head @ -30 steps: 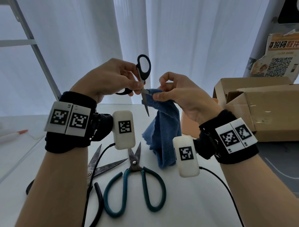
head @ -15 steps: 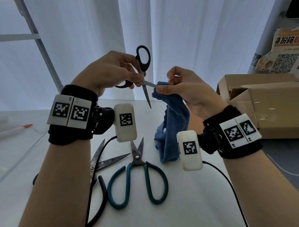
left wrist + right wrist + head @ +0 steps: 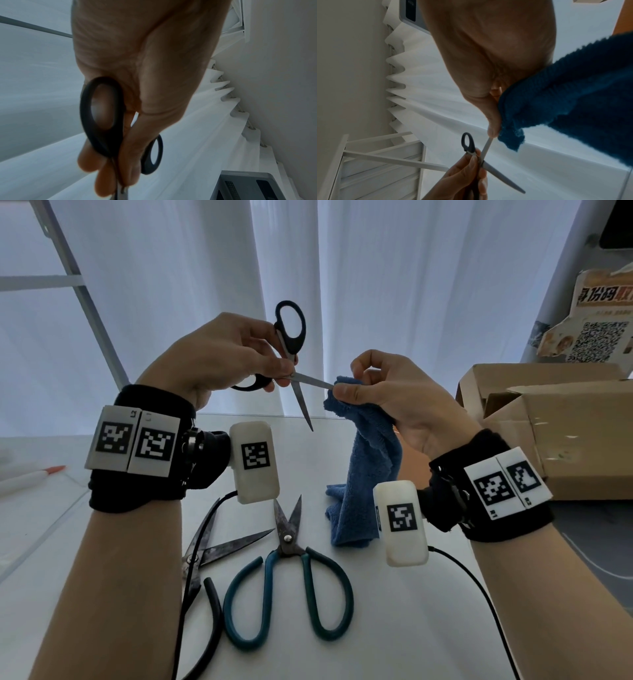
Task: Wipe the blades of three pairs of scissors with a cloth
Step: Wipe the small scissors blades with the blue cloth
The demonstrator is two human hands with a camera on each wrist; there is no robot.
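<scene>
Head view: white desk by white curtains is carrying teal-handled scissors. Left hand is gripping open black-handled scissors; right hand is pinching blue terry cloth around one blade tip. Left wrist: fingers are curling round the handles. Right wrist: thumb is pressing cloth onto blade.

White desk under everything. Sheer white curtain behind, pleats hanging from rail. Grey metal frame, slanted post with crossbar, at left. Open cardboard box at right edge of desk. Torn printed sheet with QR code above box. White pen with orange tip lying far left.
</scene>
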